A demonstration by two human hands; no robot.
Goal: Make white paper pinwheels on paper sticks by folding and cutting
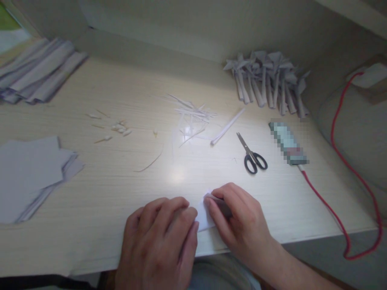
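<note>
A small piece of white paper [205, 217] lies at the desk's front edge, between my two hands. My right hand [244, 217] is closed on its right part, thumb and forefinger pinching a folded or rolled edge. On the paper's left side rests my left hand [160, 237], its fingers bent and held together; the fingertips and part of the paper are hidden beneath it. Scissors with black handles [250, 155] lie beyond my right hand, blades slightly apart. Left of them is a thin rolled paper stick [227, 127].
Paper strips [193, 112] are scattered mid-desk, near cotton swab pieces [121, 128]. Paper sheets [30, 173] and rolled papers [39, 72] are stacked at left. Several folded paper stems [269, 80] stand at the back right, near a phone [288, 143] on a red cable [328, 213].
</note>
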